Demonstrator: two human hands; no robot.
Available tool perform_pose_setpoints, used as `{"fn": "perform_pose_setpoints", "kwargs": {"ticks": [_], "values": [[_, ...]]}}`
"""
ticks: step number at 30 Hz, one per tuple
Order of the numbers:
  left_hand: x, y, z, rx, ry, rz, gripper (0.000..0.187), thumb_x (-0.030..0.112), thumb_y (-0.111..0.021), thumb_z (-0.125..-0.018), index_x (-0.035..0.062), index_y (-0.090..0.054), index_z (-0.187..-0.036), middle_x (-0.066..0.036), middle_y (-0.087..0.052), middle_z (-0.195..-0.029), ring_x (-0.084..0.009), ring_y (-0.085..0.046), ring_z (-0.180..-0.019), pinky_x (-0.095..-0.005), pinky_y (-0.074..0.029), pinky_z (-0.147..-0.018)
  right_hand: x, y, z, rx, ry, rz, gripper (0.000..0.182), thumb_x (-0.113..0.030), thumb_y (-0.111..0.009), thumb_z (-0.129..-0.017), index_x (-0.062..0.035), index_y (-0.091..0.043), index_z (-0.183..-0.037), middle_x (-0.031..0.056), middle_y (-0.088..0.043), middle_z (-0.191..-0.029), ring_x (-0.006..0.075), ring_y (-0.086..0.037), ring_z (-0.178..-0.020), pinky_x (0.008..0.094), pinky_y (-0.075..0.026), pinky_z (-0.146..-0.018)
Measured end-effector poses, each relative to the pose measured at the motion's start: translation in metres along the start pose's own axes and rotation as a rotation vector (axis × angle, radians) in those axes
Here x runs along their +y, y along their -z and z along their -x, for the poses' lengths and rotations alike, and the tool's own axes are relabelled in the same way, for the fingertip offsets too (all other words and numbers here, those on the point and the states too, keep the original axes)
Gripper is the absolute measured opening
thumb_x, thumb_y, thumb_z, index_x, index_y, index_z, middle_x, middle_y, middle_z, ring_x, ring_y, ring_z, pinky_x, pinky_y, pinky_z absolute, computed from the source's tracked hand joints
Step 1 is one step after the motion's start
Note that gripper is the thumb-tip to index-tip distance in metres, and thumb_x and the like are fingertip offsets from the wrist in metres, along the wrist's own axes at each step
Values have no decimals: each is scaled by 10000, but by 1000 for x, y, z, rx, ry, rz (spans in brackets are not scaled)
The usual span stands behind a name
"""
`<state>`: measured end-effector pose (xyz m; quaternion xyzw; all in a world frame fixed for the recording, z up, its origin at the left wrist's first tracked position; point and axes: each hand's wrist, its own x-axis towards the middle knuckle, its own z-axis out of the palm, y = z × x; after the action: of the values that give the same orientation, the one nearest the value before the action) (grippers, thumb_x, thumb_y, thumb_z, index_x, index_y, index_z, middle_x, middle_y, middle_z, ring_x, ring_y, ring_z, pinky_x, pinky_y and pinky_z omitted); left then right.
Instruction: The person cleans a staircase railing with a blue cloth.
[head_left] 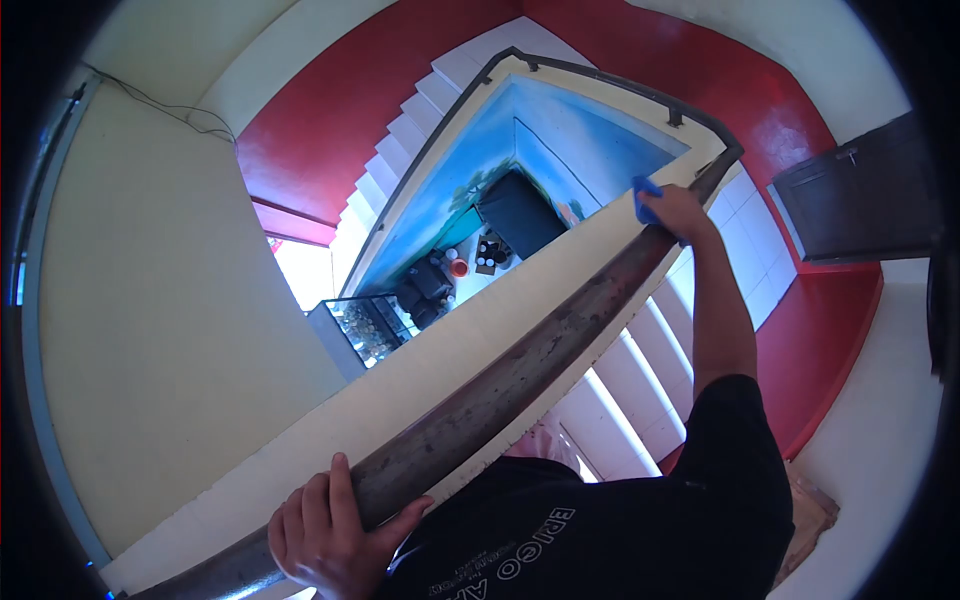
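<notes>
A worn, dark brown handrail [510, 385] runs diagonally along the top of a cream half-wall. Low on the rail, my left hand [338, 530] is wrapped over it, thumb on the near side and fingers across the top. My right arm is stretched out toward the upper bend. There my right hand [678, 212] is closed around a blue cloth [646, 200], held against the rail. Only the cloth's far edge sticks out past my fingers; the rest is hidden, and I cannot make out its exact material.
White stair treads [640, 385] descend beside me on the right. Beyond the half-wall [540, 275] is a drop to a lower floor with a dark sofa [520, 212], a red stool [459, 268] and a glass tank [365, 330]. A dark door [858, 190] stands at the right.
</notes>
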<state>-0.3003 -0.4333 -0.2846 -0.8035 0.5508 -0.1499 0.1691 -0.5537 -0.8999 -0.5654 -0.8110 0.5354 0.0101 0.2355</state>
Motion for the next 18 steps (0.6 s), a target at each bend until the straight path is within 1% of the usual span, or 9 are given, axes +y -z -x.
{"fn": "perform_pose_setpoints", "kwargs": {"ticks": [4,6,7,9,11,13,15,17,18], "values": [[-3,3,0,16,10,7,838,819,-675,-694,80,-735,-1083,-76,-712,-863,-239,-689,-759,-392,-525,-730,-77,-4,101,-113,-2,-396,647,-600,-570,-936,33,-703,-929,227,-714,-940,325,-701,-960,443,-517,-819],[-1,4,1,13,11,12,835,822,-671,-695,86,-736,-1084,-71,-711,-855,-231,-689,-747,-381,-527,-724,-143,-11,188,218,388,-531,465,-358,-770,-847,-32,-670,-1162,172,-679,-1185,324,-601,-1217,490,-400,-1092],[0,4,1,24,11,12,833,825,-666,-697,90,-735,-1084,-67,-709,-849,-226,-688,-739,-374,-527,-719,-156,-4,199,152,678,-571,436,-289,-782,-804,-71,-667,-1164,139,-675,-1223,344,-589,-1235,540,-372,-1105],[-6,4,-1,51,1,-3,825,825,-660,-703,98,-736,-1084,-58,-706,-839,-214,-686,-729,-364,-528,-712,-144,-20,196,360,746,-528,470,-230,-780,-770,-94,-647,-1200,110,-686,-1208,327,-595,-1227,555,-353,-1120],[-5,4,0,71,9,-8,812,821,-658,-709,104,-736,-1082,-49,-703,-832,-202,-685,-726,-357,-528,-706,-95,-35,158,552,679,-402,453,-277,-733,-859,-58,-616,-1238,135,-711,-1125,358,-644,-1134,509,-450,-1039],[-6,4,0,86,14,5,801,815,-665,-708,108,-737,-1079,-46,-703,-834,-196,-684,-723,-353,-527,-704,-59,-17,124,285,-106,-547,439,-344,-659,-946,-12,-605,-1228,184,-721,-1026,384,-689,-996,459,-534,-882],[-6,3,2,93,15,9,797,812,-670,-705,110,-737,-1077,-44,-704,-836,-191,-684,-723,-351,-525,-702,-20,-23,96,418,54,-611,488,-405,-599,-991,28,-596,-1216,239,-709,-961,394,-702,-898,434,-545,-759],[-6,3,2,105,19,12,797,812,-673,-702,112,-736,-1077,-44,-704,-839,-186,-684,-726,-349,-524,-700,-46,-37,105,427,-189,-485,456,-367,-622,-983,35,-610,-1197,245,-709,-962,356,-707,-894,429,-534,-774],[-7,4,2,97,17,11,800,813,-673,-700,112,-735,-1081,-44,-705,-841,-185,-685,-726,-349,-524,-700,-77,-37,132,446,-109,-678,483,-358,-638,-977,53,-598,-1226,252,-703,-1008,378,-698,-924,433,-528,-812]]}}
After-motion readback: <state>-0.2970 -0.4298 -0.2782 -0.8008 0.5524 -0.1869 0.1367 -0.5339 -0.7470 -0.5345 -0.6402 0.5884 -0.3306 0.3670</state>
